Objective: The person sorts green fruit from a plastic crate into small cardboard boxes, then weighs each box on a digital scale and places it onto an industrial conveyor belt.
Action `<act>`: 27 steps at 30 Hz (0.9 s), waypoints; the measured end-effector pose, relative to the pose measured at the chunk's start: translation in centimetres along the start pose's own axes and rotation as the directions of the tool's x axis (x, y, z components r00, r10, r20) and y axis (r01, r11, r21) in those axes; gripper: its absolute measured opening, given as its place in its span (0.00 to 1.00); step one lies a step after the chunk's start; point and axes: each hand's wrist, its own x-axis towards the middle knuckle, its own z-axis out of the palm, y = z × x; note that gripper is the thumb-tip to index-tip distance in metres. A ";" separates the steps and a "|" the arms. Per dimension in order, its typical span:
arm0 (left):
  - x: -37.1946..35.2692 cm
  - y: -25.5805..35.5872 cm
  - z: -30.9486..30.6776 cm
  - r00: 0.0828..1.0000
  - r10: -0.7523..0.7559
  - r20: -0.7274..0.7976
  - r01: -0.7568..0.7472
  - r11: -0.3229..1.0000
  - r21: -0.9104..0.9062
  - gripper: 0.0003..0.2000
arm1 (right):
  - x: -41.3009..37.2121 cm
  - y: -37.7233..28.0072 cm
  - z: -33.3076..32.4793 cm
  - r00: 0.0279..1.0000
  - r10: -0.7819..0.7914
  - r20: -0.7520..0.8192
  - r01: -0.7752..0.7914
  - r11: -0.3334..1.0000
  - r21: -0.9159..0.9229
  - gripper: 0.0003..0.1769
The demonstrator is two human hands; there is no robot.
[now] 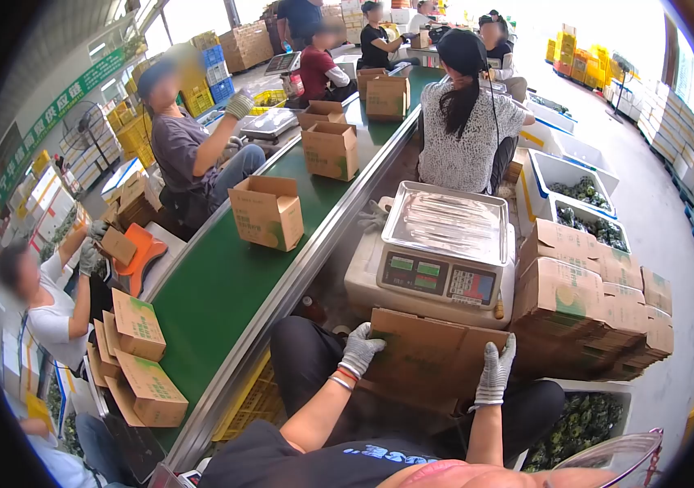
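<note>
Between my knees is a brown cardboard box (436,358) that looks folded flat or only partly opened, its wide printed side facing up. My left hand (361,351), in a pale knit glove, grips its left edge near the upper corner. At the opposite edge, my right hand (494,372), gloved the same way, holds the right side with fingers pointing up. Just beyond the box stands a digital scale (445,276) with a metal tray (447,220) on top, resting on a white foam box (363,281).
A green conveyor belt (200,301) on my left carries several open cartons (268,215). Stacks of flattened cartons (563,305) stand at my right. Foam crates of dark green produce (579,419) line that side. Several people (473,122) sit along the belt.
</note>
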 end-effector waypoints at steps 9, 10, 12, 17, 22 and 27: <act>-2.2 3.2 0.1 0.975 -0.018 0.220 -0.005 0.995 0.102 0.15 | 1.2 2.9 -2.5 0.896 0.444 0.016 -0.433 0.865 0.253 0.42; -2.5 3.8 0.2 0.966 -0.004 0.257 -0.035 0.989 0.144 0.15 | 1.2 3.0 -3.5 0.853 0.516 0.075 -0.512 0.803 0.304 0.42; -3.9 5.8 1.0 0.953 -0.025 0.302 -0.023 0.988 0.154 0.14 | 0.7 2.7 -4.9 0.868 0.486 0.101 -0.490 0.807 0.331 0.42; -6.6 9.0 2.6 0.950 0.037 0.311 0.004 0.992 -0.130 0.17 | 0.1 -3.9 -5.0 0.995 0.095 -0.007 -0.089 0.951 0.295 0.36; -2.0 4.8 2.2 0.924 0.131 0.360 -0.118 0.991 -0.057 0.21 | 1.7 -3.8 -0.1 0.972 -0.048 -0.229 0.017 0.990 -0.137 0.28; -1.1 -1.3 0.1 0.947 0.147 0.284 -0.115 0.985 -0.128 0.21 | 1.5 1.7 -0.2 0.989 0.144 -0.036 -0.145 0.988 -0.052 0.37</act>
